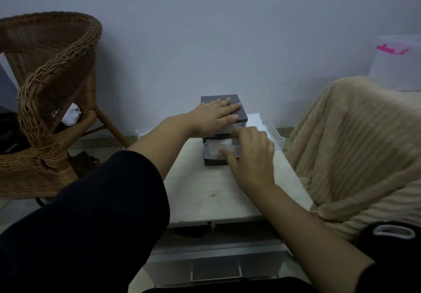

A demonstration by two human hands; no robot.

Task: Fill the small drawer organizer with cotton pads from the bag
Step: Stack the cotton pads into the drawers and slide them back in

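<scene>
A small dark grey drawer organizer (242, 115) stands at the far end of a pale little table (205, 192). My left hand (215, 116) lies flat on its top, fingers spread. Its clear lower drawer (210, 152) is pulled out a little and white cotton pads (224, 143) show inside. My right hand (251, 156) is at the drawer's front right, fingers against the drawer; whether it grips anything I cannot tell. A clear plastic bag (271, 131) with white contents lies behind and to the right of the organizer.
A wicker chair (50, 101) stands to the left with a white object on its seat. A beige blanket (355, 147) drapes over something on the right, a translucent box (396, 64) behind it. The table has a metal drawer (216, 270) in front.
</scene>
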